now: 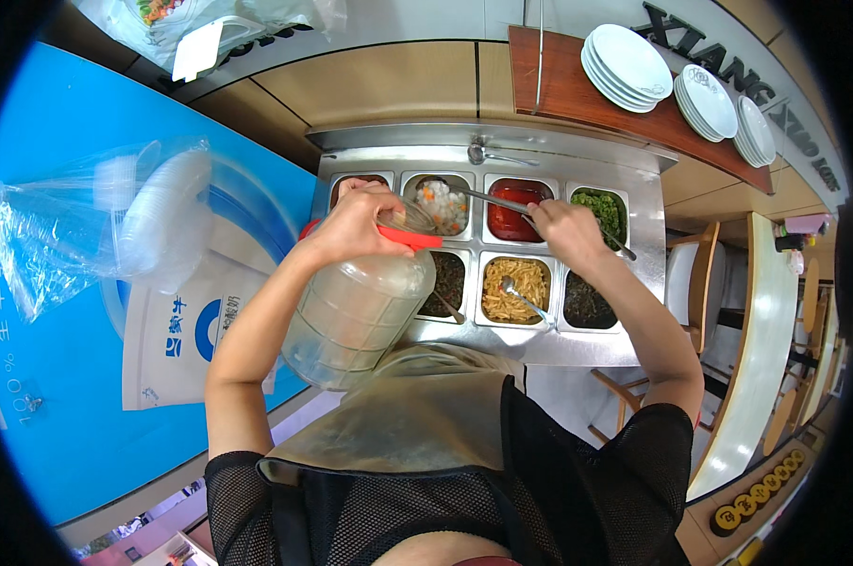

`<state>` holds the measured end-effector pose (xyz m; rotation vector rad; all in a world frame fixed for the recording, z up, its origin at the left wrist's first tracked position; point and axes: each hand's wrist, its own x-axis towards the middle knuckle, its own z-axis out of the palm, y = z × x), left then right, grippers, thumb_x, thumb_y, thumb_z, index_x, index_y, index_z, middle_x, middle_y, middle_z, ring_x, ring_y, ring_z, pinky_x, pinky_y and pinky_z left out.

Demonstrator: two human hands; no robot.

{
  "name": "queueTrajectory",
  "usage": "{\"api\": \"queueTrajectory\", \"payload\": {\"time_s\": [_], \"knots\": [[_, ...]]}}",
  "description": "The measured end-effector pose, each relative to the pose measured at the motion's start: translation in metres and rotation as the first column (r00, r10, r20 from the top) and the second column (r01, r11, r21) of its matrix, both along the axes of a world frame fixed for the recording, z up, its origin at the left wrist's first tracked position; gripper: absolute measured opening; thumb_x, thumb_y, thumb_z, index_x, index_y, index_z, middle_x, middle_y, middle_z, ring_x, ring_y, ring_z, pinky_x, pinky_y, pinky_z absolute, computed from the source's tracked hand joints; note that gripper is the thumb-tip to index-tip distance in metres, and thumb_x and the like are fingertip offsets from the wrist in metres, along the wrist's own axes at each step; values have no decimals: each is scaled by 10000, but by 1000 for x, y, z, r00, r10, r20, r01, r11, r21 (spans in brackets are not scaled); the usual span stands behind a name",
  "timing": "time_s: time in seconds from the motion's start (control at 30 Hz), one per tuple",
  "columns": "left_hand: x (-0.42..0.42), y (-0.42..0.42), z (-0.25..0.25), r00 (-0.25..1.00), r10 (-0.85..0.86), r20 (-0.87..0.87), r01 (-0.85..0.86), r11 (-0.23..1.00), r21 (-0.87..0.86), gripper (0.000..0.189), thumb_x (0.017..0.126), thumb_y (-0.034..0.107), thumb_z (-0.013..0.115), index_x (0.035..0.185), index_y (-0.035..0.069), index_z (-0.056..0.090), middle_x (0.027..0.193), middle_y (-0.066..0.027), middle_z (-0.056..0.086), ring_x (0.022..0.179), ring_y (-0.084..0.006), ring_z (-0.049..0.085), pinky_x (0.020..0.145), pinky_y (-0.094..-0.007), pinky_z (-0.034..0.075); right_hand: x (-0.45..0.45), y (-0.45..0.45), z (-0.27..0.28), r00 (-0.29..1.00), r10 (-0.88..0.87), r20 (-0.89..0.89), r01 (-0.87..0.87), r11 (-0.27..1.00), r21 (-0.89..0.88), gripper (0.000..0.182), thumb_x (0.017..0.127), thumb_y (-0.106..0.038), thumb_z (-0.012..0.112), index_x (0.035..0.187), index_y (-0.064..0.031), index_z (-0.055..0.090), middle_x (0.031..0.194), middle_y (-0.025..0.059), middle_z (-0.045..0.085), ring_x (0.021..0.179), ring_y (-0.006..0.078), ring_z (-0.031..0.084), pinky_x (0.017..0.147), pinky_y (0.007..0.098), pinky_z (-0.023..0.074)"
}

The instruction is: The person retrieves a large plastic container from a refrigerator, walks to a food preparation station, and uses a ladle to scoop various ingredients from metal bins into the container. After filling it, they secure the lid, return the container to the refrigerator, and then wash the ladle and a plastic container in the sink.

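Note:
My left hand (365, 218) grips the neck of a large clear plastic jar (359, 311) with a red collar handle (412, 238). The jar leans so that its mouth (409, 214) hangs beside a steel pan (407, 178) of diced white and orange vegetables (446, 209). From the right, my right hand (568, 230) holds the long handle of a metal spoon (487, 199), whose bowl reaches that pan. The handle passes over a pan of red sauce (517, 219). Pale, cloudy contents show inside the jar.
Around them are pans of chopped greens (600, 209), yellowish strips (515, 283) and dark shredded vegetables (588, 301), some with spoons. A ladle (477, 152) lies behind. Plate stacks (628, 67) stand on a wooden shelf (561, 78). Bagged plastic bowls (168, 205) rest on a blue chest (80, 361).

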<state>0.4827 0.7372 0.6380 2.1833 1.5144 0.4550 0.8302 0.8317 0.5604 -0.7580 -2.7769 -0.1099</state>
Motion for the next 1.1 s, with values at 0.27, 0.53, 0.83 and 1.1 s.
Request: {"api": "queueTrajectory", "payload": {"time_s": [0.27, 0.53, 0.83, 1.1], "knots": [[0, -2, 3, 999, -14, -44, 16, 999, 34, 480, 561, 375, 904, 843, 79, 652, 769, -37, 587, 805, -204, 588, 890, -373, 346, 12, -7, 21, 986, -54, -160, 57, 998, 19, 190, 764, -63, 656, 946, -29, 695, 790, 70, 634, 697, 218, 656, 588, 321, 543], [3, -6, 8, 999, -5, -54, 1, 997, -71, 515, 558, 367, 917, 900, 78, 665, 839, -37, 608, 937, -216, 596, 997, -386, 320, 37, 10, 90, 928, -314, -200, 136, 787, -601, 161, 790, -122, 751, 924, -32, 739, 866, 144, 727, 754, 287, 701, 692, 367, 541], [7, -12, 8, 998, -63, 9, 63, 998, -19, 484, 551, 370, 911, 844, 81, 656, 778, -33, 591, 837, -223, 602, 957, -376, 336, -36, 18, 81, 985, 56, -160, -150, 733, -663, 171, 803, -128, 748, 950, -40, 742, 914, 134, 726, 802, 297, 687, 681, 373, 522], [14, -20, 7, 993, -90, 78, 86, 995, 56, 498, 534, 367, 917, 856, 83, 665, 799, -59, 621, 839, -260, 609, 907, -389, 350, -137, 7, 27, 732, 626, -270, -676, 719, -165, 140, 706, -139, 703, 815, -60, 663, 775, 84, 662, 731, 280, 675, 591, 400, 539]]}}
